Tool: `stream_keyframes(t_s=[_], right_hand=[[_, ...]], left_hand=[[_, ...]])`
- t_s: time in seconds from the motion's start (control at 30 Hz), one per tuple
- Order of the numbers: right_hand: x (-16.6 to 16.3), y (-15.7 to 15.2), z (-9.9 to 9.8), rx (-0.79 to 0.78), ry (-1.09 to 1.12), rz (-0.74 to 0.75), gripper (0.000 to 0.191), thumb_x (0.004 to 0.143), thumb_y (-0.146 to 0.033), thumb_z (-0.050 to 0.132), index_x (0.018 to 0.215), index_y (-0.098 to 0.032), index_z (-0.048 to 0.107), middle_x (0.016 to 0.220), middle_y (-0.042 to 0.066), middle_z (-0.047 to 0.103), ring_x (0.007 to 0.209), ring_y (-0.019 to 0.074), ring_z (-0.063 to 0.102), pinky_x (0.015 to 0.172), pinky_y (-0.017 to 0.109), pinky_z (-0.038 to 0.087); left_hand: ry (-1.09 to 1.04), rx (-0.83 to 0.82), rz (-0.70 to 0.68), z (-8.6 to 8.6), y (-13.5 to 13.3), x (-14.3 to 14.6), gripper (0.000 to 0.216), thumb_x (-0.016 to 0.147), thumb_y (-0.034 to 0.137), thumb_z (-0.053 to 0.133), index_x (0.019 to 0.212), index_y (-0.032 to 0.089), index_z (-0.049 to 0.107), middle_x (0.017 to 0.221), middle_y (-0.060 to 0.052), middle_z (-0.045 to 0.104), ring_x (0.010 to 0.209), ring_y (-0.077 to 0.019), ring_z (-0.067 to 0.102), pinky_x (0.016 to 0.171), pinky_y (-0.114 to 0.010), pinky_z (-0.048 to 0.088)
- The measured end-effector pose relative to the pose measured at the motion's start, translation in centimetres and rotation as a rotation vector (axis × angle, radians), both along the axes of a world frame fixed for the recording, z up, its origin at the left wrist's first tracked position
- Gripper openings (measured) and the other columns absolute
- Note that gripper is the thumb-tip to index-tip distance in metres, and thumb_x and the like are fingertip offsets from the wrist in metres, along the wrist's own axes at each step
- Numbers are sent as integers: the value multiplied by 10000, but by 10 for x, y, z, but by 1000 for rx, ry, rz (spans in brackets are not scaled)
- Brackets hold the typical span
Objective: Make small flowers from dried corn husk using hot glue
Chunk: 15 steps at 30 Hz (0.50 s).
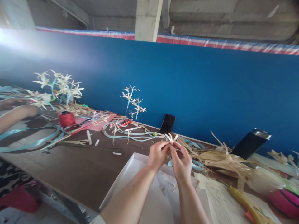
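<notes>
Blue partition (198, 84) behind a brown table (79, 171)
Left hand (158, 154) and right hand (183, 162) pinch a pale flower (171, 138) (petals up).

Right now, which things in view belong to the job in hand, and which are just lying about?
Likely in the job:
pale flower, pinched by left hand and right hand
dried husks, beside the right hand
white tray, under the forearms

Probably just lying about:
black phone, against the blue panel
black bottle
</notes>
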State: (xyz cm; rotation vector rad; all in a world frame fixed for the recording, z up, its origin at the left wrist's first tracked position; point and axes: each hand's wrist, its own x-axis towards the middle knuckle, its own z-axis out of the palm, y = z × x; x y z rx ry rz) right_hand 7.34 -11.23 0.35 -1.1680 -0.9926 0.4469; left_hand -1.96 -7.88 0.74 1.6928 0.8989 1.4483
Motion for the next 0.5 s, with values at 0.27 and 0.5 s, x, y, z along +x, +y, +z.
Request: stream_keyframes(t_s=[0.27,0.5], right_hand=[[-2,-3,5,-24,76,8,346,692,-400,675,950,-171,653,933,80,652,764,187,610,660,306,509],[-3,-4,8,-5,66,-18,295,672,-379,685,881,-173,667,902,64,659,768,186,608,684,309,498]], left_hand=[[-130,-127,-109,-1,0,3,270,820,313,509,959,169,690,889,-28,696,792,-152,642,660,-202,529],[-85,-81,-70,-4,2,3,239,826,320,509,910,189,690,807,-11,680,733,-136,633,655,-198,520]])
